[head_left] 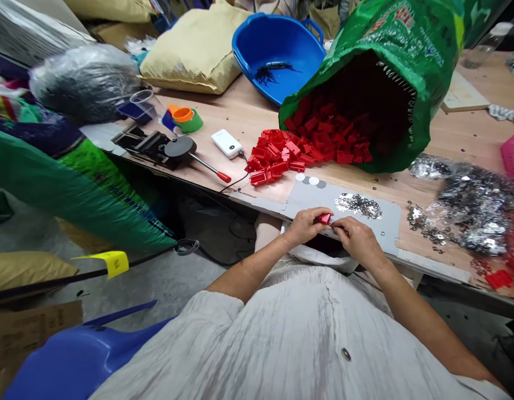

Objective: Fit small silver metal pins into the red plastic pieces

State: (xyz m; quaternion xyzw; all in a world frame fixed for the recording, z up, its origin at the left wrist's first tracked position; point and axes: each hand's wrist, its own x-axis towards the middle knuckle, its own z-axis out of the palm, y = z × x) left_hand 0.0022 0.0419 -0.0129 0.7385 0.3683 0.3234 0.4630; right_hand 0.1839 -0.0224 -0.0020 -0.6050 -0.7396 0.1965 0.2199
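Note:
Between the thumb and fingers of my left hand (303, 226) is a small red plastic part (324, 218), held just over the table's front edge. My right hand (359, 238) is pinched close against that part's right side; a tiny dark piece seems to show at its fingertips, too small to name. Just beyond my hands, a grey mat (311, 195) carries a heap of small shiny metal pieces (359, 205). Farther left on the table, a pile of similar red plastic parts (277, 153) spills from the mouth of a green sack (423, 111).
A black hand press (157, 145) with a red-tipped lever stands left, beside a white power bank (227, 143). Behind are a blue basin (277, 50) and a stuffed beige sack (194, 47). Clear bags of metal pieces (477, 205) lie right. A blue plastic chair (86, 355) is lower left.

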